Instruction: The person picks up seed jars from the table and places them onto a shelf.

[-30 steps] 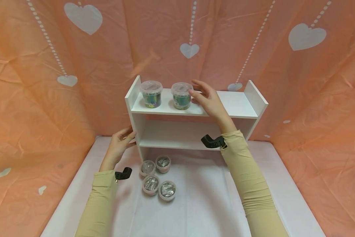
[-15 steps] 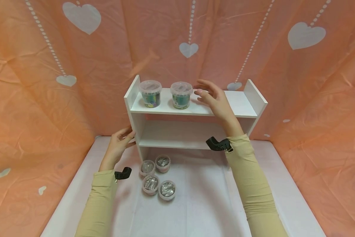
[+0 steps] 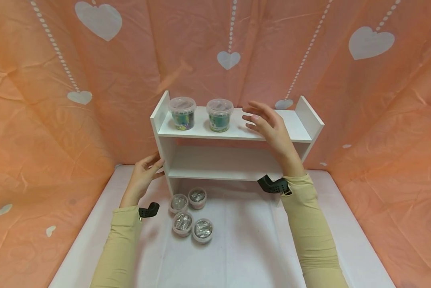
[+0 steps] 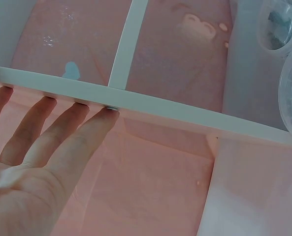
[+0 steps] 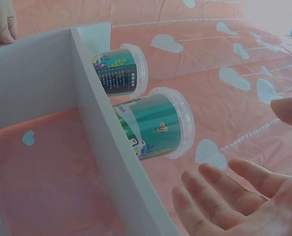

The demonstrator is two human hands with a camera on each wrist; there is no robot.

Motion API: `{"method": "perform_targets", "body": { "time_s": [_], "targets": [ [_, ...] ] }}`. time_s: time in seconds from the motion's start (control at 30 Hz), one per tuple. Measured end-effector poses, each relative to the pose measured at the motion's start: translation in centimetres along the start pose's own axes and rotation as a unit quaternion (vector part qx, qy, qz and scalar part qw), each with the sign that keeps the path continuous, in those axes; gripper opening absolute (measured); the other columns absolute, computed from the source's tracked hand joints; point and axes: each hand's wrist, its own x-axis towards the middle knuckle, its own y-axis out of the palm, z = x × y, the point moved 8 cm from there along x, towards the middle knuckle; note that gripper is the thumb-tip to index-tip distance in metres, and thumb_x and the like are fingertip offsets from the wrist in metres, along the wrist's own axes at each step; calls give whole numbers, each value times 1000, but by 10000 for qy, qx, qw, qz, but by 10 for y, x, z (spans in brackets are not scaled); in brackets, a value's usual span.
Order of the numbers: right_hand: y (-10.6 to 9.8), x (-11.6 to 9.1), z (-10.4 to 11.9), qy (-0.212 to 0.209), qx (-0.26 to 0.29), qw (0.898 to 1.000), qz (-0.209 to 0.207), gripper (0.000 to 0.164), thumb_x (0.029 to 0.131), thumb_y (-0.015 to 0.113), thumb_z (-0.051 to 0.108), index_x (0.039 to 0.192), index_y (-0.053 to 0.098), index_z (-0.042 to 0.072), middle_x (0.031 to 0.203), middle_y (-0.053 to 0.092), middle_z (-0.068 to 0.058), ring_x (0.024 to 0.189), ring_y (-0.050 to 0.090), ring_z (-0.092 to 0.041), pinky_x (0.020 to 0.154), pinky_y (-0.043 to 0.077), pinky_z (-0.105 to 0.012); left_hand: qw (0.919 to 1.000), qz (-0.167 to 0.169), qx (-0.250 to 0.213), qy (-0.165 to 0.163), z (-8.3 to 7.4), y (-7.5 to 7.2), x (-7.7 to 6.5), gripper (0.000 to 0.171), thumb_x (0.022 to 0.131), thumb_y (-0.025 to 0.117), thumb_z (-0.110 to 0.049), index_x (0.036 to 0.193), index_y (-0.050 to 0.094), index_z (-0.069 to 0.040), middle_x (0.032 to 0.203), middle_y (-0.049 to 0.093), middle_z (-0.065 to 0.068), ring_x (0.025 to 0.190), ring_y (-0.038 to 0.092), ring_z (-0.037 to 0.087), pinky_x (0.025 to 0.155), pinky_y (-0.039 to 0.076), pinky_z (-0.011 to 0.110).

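Note:
Two lidded clear plastic tubs with green printed labels stand upright on the top board of a white shelf unit (image 3: 215, 173). The left tub (image 3: 182, 116) is by the side panel; the other tub (image 3: 219, 117) is nearer the middle. My right hand (image 3: 271, 126) hovers just right of that second tub, apart from it, fingers spread and holding nothing. In the right wrist view both tubs' labels show, one with a bee. My left hand (image 3: 143, 174) touches the unit's left side panel, its fingertips (image 4: 106, 118) resting against the outer face.
Several small lidded tubs with silvery contents, such as the nearest tub (image 3: 202, 231), sit on the white table (image 3: 244, 252) before the unit's left side. Orange cloth (image 3: 57, 140) with white hearts hangs behind and at both sides.
My right hand has come off the second tub and moved to the right and slightly down. That tub stays on the top board. My left hand keeps its place.

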Motion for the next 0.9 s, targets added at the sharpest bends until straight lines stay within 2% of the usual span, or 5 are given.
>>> {"method": "perform_targets", "body": {
  "time_s": [0.17, 0.33, 0.53, 0.67, 0.9],
  "targets": [
    [-1, -8, 0, -47, 11, 9999, 110, 44, 95, 52, 13, 137, 47, 1, 131, 49, -26, 121, 48, -41, 100, 43, -48, 10000, -13, -26, 25, -1, -1, 1, 55, 97, 59, -22, 144, 40, 0, 141, 42, 22, 116, 51, 23, 91, 49, 46],
    [0, -19, 0, -215, -13, 9991, 356, 48, 96, 52, 15, 139, 43, -4, 132, 50, -24, 121, 49, -39, 99, 44, -47, 10000, -16, -29, -14, 0, 0, 0, 56, 97, 59, -23, 145, 39, -1, 142, 41, 21, 117, 50, 25, 91, 49, 45],
    [4, -36, -3, -298, 110, 9965, 779, 46, 95, 48, 11, 140, 45, 1, 134, 49, -23, 123, 47, -39, 104, 37, -50, 10000, -20, 46, 13, 1, 0, 0, 56, 97, 59, -22, 144, 40, 0, 142, 41, 22, 116, 51, 23, 89, 51, 41],
    [7, -46, -5, -357, 63, 9944, 991, 47, 93, 45, 7, 140, 44, -1, 134, 50, -22, 122, 48, -40, 104, 36, -51, 10000, -69, -11, 30, 1, -1, -1, 55, 96, 59, -21, 144, 41, -1, 141, 43, 21, 116, 51, 22, 88, 52, 40],
    [16, -62, -10, -619, 157, 9875, 1442, 49, 93, 48, 6, 140, 40, -8, 135, 46, -29, 124, 43, -45, 106, 34, -51, 10000, -50, 22, 58, 0, 0, -1, 55, 97, 59, -22, 144, 40, 0, 140, 42, 22, 115, 50, 21, 90, 50, 44]
  ]
}}
